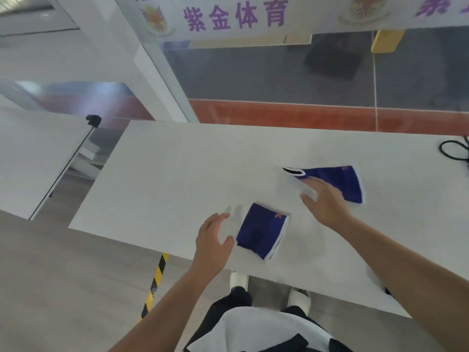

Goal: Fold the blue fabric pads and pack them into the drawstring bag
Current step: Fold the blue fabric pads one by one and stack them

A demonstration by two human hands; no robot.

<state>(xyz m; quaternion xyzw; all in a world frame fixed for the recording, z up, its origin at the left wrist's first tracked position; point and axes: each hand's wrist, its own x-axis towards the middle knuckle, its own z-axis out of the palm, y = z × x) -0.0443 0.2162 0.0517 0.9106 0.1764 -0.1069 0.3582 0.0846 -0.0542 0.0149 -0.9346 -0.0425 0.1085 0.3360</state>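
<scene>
On the table [177, 161], the left hand [212, 240] spreads wide at nine o'clock of the folded pad [261, 232]; the right hand [327, 201], splayed, perhaps touches the farther pad [342, 179].

Left hand [213, 240]: I see it open, fingers relaxed, over the white table [177, 174], just left of the folded blue pad [261, 231]
Right hand [324, 201]: fingers spread, fingertips at the near-left edge of the second blue pad [340, 181]
Folded blue pad: flat near the table's front edge, white trim along its right side
Second blue pad: farther back and right, white-edged, dark opening at its left tip
Black cable [454, 151]: I make out a loop at the table's far right
Floor tape [157, 278]: yellow-and-black stripe
</scene>
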